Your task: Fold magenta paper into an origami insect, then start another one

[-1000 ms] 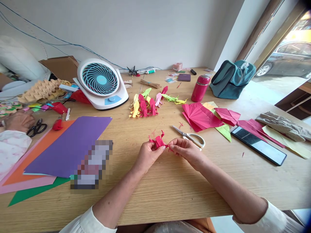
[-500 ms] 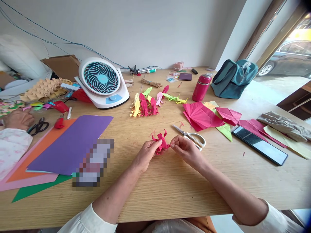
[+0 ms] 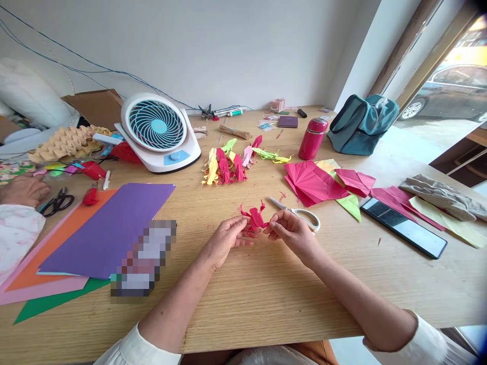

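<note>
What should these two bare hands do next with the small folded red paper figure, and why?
Perhaps the right hand could gently twist the thin limb at its fingertips. The left hand supports the folded red paper figure from the opposite side, so a light twist would probably shape that limb without moving the body much.
</note>
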Motion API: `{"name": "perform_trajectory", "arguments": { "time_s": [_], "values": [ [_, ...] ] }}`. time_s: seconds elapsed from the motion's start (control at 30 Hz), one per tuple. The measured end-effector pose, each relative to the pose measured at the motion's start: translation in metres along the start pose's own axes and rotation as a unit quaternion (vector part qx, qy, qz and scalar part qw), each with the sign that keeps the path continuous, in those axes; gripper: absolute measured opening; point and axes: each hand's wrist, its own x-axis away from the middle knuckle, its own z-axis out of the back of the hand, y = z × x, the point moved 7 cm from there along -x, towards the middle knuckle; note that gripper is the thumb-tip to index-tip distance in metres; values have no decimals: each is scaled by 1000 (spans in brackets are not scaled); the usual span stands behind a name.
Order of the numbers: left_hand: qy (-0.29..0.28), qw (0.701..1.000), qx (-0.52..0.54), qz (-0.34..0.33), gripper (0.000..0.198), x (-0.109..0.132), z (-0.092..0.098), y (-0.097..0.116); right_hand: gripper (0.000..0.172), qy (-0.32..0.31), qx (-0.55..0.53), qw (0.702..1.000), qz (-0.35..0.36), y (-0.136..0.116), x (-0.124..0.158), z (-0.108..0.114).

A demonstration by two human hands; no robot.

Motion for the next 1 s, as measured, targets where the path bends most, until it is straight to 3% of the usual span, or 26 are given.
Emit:
{"name": "perform_trajectory", "arguments": {
  "time_s": [0.23, 0.5, 0.77, 1.0],
  "values": [
    [-21, 999, -28, -10, 42, -1, 1, 4, 44, 24, -62, 997, -48, 6, 0, 6],
    [32, 995, -92, -16, 45, -1, 8, 8, 45, 17, -123, 989, -82, 10, 0, 3],
    [5, 993, -114, -7, 44, -1, 6, 8, 46, 27, -152, 984, -87, 9, 2, 5],
    [29, 993, -105, -54, 40, -4, 2, 5, 42, -11, -129, 987, -99, 13, 3, -8]
  ]
}}
